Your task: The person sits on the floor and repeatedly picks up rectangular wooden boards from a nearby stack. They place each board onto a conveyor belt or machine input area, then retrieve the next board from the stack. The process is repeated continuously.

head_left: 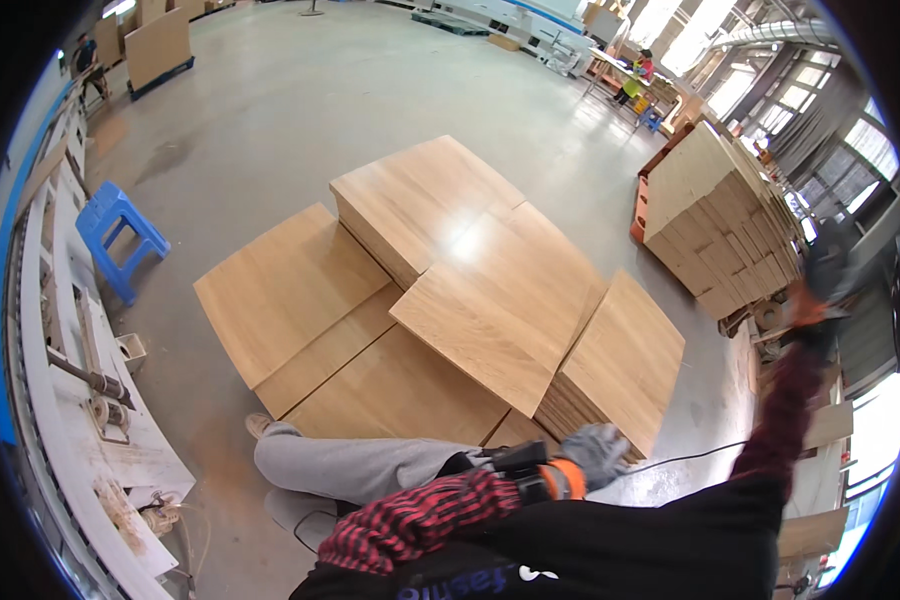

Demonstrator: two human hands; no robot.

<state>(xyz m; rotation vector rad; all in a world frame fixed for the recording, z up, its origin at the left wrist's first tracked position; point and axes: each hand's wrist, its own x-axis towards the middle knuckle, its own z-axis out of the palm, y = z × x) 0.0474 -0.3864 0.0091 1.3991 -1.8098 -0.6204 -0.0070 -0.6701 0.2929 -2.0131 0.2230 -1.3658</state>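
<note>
Stacks of light wooden panels (pixel 490 300) lie on the concrete floor in front of me, some overlapping at angles. My left hand (pixel 595 450), in a grey glove with an orange cuff, reaches across my body to the near corner of the low right stack (pixel 620 360); its fingers look loosely curled with nothing visibly in them. My right hand (pixel 818 290), in a dark glove, is raised at the far right at the end of a red plaid sleeve. It is blurred, and I cannot tell whether it holds anything. My grey trouser leg (pixel 350 465) stretches out to the left.
A tall pallet stack of panels (pixel 720 210) stands at the right. A blue plastic stool (pixel 115 235) and a white machine frame (pixel 70 380) are on the left. A thin cable (pixel 690 455) runs over the floor. A person sits at a bench (pixel 635 75) far back.
</note>
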